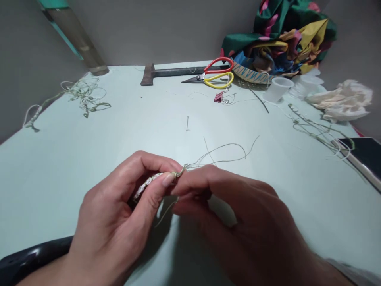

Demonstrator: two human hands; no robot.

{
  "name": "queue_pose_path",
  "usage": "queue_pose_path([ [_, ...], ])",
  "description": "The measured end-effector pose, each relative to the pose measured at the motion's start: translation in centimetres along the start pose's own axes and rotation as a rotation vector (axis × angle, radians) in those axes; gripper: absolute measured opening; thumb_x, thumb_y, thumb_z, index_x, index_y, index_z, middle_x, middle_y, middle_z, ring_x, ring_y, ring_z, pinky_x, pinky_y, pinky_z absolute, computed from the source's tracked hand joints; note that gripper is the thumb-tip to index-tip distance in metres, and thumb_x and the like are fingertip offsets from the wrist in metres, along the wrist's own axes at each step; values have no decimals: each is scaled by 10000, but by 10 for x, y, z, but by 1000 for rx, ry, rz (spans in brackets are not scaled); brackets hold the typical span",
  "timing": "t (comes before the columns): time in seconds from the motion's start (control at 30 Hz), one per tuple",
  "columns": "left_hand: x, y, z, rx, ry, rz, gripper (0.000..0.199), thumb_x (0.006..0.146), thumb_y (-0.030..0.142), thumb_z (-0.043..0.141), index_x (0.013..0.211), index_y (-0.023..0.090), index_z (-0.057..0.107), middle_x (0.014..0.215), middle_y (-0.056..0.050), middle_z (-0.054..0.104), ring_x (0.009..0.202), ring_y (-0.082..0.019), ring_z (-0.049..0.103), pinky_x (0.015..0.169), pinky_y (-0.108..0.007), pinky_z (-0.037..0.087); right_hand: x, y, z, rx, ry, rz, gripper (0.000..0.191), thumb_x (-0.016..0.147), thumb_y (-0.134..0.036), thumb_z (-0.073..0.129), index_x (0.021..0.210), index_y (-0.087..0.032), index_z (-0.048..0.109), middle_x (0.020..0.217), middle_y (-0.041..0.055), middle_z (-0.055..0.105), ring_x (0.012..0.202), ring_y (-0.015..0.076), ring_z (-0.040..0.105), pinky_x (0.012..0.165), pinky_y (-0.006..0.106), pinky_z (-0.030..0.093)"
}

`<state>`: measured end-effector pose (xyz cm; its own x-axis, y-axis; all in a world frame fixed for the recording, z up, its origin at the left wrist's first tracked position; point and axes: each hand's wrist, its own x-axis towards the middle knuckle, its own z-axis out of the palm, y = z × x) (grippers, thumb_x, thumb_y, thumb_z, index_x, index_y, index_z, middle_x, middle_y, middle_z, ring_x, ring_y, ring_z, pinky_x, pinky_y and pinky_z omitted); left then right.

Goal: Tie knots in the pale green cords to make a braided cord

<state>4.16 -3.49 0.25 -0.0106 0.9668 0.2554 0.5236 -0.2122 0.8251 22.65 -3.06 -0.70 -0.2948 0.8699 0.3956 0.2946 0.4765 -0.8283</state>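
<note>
My left hand (119,210) pinches a white and green braided cord (146,185) between thumb and forefinger. Most of the braid lies inside the palm, partly hidden. From its pinched end a green strand bends up and runs off as thin loose threads (229,144), which loop over the table to the right. My right hand (238,214) is closed close beside the left thumb, its fingertips at the threads. A short thread end (165,214) hangs below the right fingertips. Exactly what the right fingers grip is largely hidden.
Ahead lie a needle-like pin (187,123), a small hammer (178,72), red and yellow scissors (212,74) and a pink binder clip (219,97). Tangled cords (86,93) sit at left. A patterned cloth in a basket (253,75), small plastic cups (278,89) and a phone-like dark object (364,155) occupy the right.
</note>
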Motion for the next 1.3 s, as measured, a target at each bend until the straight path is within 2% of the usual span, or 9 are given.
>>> queue_pose_path([
  [0.17,-4,1,2,52,-1,29,174,1044,286,717,938,393,805,904,150,850,780,-73,792,667,-90,574,3,0,8,8,76,77,154,960,-118,772,893,-254,796,816,-118,825,681,54,733,701,126,593],
  [0.37,-5,0,4,104,37,94,167,1029,263,698,947,386,775,912,158,847,807,-62,801,695,-94,574,2,-1,7,-38,99,135,187,926,-96,767,847,-266,776,775,-127,810,679,67,716,687,152,559],
  [0.47,-10,-4,1,165,21,105,159,1066,280,674,1023,403,765,980,144,853,850,-75,811,714,-120,590,0,1,7,-51,129,142,143,908,-155,817,848,-279,778,746,-134,801,624,76,693,739,171,597],
  [0.6,-18,-9,-5,237,-41,123,181,1124,284,621,1138,430,728,1090,129,850,935,-89,821,733,-137,606,0,4,10,-40,122,155,124,948,-189,797,874,-288,803,784,-123,835,646,101,737,816,213,646],
  [0.77,-20,-11,-5,196,-43,151,216,1115,234,626,1176,421,715,1136,91,827,993,-112,818,834,-145,653,4,1,4,15,153,152,142,959,-191,804,871,-300,830,798,-128,846,667,102,762,824,208,658],
  [0.97,-19,-11,-2,173,-42,172,214,1094,216,647,1154,408,720,1115,73,828,939,-141,815,704,-182,664,1,5,4,56,101,221,129,944,-229,841,836,-300,839,813,-106,863,706,141,803,784,237,683],
  [1.17,-17,-21,-11,173,-159,196,221,1117,226,656,1174,417,750,1185,80,838,1012,-130,819,836,-164,670,2,6,8,147,114,236,159,898,-145,841,806,-275,835,777,-134,848,715,84,783,769,141,630],
  [1.3,-19,-20,-11,178,-101,192,242,1107,215,650,1208,422,723,1200,77,826,1037,-130,813,846,-181,666,7,-1,-1,253,74,280,187,877,-95,812,795,-261,836,786,-113,847,732,75,780,723,106,612],
])
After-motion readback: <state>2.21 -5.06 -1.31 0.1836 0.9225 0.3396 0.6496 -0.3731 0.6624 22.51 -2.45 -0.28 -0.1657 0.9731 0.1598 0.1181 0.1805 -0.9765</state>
